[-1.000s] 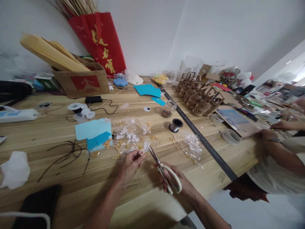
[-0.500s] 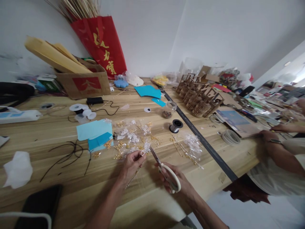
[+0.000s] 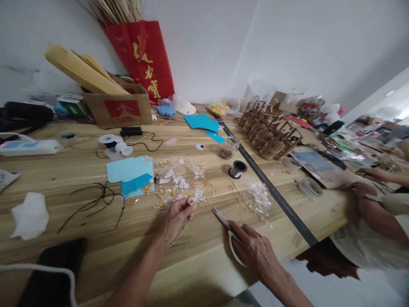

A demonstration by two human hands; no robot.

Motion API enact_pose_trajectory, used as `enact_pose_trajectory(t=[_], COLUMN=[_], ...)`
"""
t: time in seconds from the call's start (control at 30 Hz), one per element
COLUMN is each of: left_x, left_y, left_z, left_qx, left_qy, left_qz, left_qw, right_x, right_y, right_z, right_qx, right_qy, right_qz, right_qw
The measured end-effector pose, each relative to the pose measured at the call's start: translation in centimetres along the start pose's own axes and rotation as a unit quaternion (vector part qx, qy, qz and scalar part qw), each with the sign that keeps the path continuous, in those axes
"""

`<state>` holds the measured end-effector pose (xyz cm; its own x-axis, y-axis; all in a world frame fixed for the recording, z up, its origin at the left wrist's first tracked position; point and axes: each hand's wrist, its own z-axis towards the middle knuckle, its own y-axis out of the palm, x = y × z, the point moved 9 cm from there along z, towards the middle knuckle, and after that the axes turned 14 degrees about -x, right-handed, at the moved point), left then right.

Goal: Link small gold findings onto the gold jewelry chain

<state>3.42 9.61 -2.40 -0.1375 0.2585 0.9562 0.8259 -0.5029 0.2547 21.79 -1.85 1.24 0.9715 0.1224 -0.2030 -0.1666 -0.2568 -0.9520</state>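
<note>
Between thumb and fingertips my left hand [image 3: 179, 215] pinches a thin beaded chain [image 3: 179, 236] with a small ring at its upper end. The chain hangs below the hand. Lower right, my right hand [image 3: 255, 245] is closed over the white-handled scissors [image 3: 223, 218], palm down and low at the table. The scissors' blades point up and left and look nearly closed. Just beyond my left hand lie silver beads [image 3: 200, 194] and gold beads [image 3: 162, 192], some in small clear bags. Right of these, finished-looking chains [image 3: 246, 200] lie beside a crumpled clear bag [image 3: 258, 194].
A wire spool [image 3: 237, 169] and a bead jar [image 3: 226, 151] stand farther back. Small wooden baskets [image 3: 268, 132] are to their right. At left are black cords [image 3: 102, 198], blue sheets [image 3: 131, 168] and a dark phone [image 3: 53, 273]. A co-worker's arm [image 3: 370, 209] rests at the right.
My right hand has moved down and right with the scissors, away from my left hand, and turned palm down. My left hand still pinches the chain. The view has shifted slightly.
</note>
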Motion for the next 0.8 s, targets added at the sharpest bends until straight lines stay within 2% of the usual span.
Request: enact_pose_trajectory(t=[0.17,0.3,0.37,0.43,0.5,0.53,0.57,0.63,0.73,0.8], left_x=[-0.1,-0.4,-0.4,-0.5,-0.5,-0.5,-0.5,-0.5,-0.4,-0.1], left_y=[0.1,0.4,0.4,0.4,0.4,0.4,0.3,0.3,0.2,0.2], left_z=[0.1,0.1,0.1,0.1,0.2,0.2,0.2,0.1,0.1,0.0], left_qx=[-0.017,-0.024,-0.027,-0.028,-0.029,-0.028,-0.026,-0.020,-0.011,-0.007], left_qy=[0.021,0.016,0.015,0.016,0.017,0.017,0.017,0.015,0.008,0.005], left_qz=[-0.034,-0.067,-0.079,-0.082,-0.077,-0.073,-0.068,-0.059,-0.047,-0.029], left_qw=[0.999,0.997,0.996,0.996,0.996,0.997,0.997,0.998,0.999,1.000], right_x=[0.3,-0.3,-1.0,-1.9,-2.9,-2.9,-3.0,-3.3,-4.0,-4.4], right_y=[0.0,-2.4,-3.5,-3.9,-3.5,-3.0,-2.2,-0.6,1.0,1.3], right_z=[-0.3,-0.6,0.0,1.5,3.5,4.6,5.7,7.7,9.6,10.1], right_qx=[0.004,0.039,0.039,0.023,0.008,0.004,-0.004,-0.016,-0.029,-0.033], right_qy=[-0.011,-0.051,-0.071,-0.102,-0.130,-0.121,-0.114,-0.105,-0.113,-0.119], right_qz=[-0.032,-0.035,0.022,0.150,0.295,0.367,0.437,0.570,0.682,0.709], right_qw=[0.999,0.997,0.996,0.983,0.947,0.922,0.892,0.815,0.722,0.695])
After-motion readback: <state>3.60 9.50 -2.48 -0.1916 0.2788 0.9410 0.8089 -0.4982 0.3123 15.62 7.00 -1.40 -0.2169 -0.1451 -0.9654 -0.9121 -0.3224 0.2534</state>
